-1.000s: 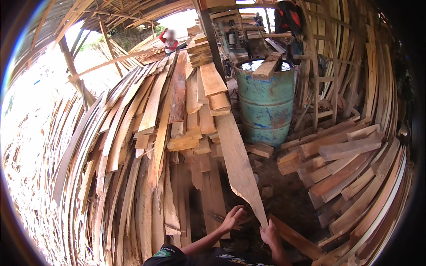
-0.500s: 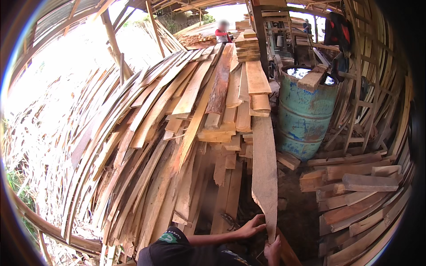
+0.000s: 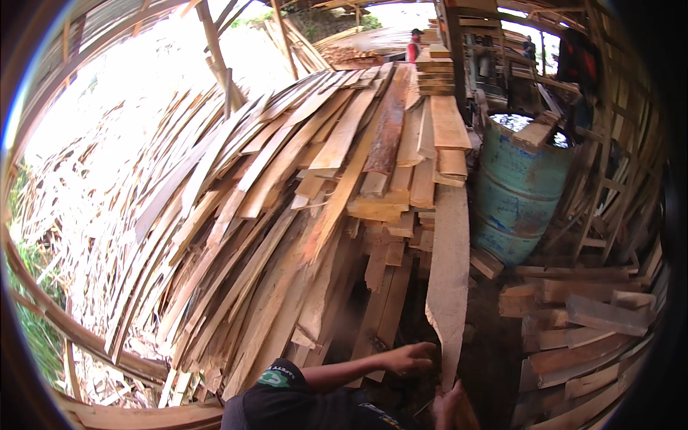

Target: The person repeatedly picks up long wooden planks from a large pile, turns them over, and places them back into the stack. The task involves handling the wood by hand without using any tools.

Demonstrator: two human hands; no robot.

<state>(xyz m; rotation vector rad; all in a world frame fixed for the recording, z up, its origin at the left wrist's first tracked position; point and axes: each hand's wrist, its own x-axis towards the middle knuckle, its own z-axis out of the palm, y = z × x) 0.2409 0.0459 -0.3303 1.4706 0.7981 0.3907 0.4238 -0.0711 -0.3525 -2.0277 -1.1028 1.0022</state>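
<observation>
Lettering [image 3: 288, 370] in white runs along the hem of the black left sleeve [image 3: 252, 394], beside a green and white emblem [image 3: 274, 378]. More pale markings [image 3: 380, 414] lie lower on the shirt, at the bottom edge of the view, too small and slanted to make out.

The long board [image 3: 449, 279] has its long axis running almost straight away from the person, its near end toward the body and its far end at the plank pile [image 3: 337, 147], just below the short planks [image 3: 450, 132] at that pile's right side. It is broad for most of its length, then its left edge cuts in along a curve and it tapers to a narrow near end.

The right hand [image 3: 448, 403] is closed on that narrow end, pinching it. The left hand [image 3: 412, 358] is just left of the taper with fingers bent; whether they touch the wood, or are spread or pressed together, I cannot tell.

Right of the long board stands a blue-green drum [image 3: 522, 193], its paint worn, with a wooden block [image 3: 536, 134] across its top. Nearer, on the right, lies a heap of cut timber [image 3: 584, 344]. Beyond the plank pile is a person in red [image 3: 413, 49].
</observation>
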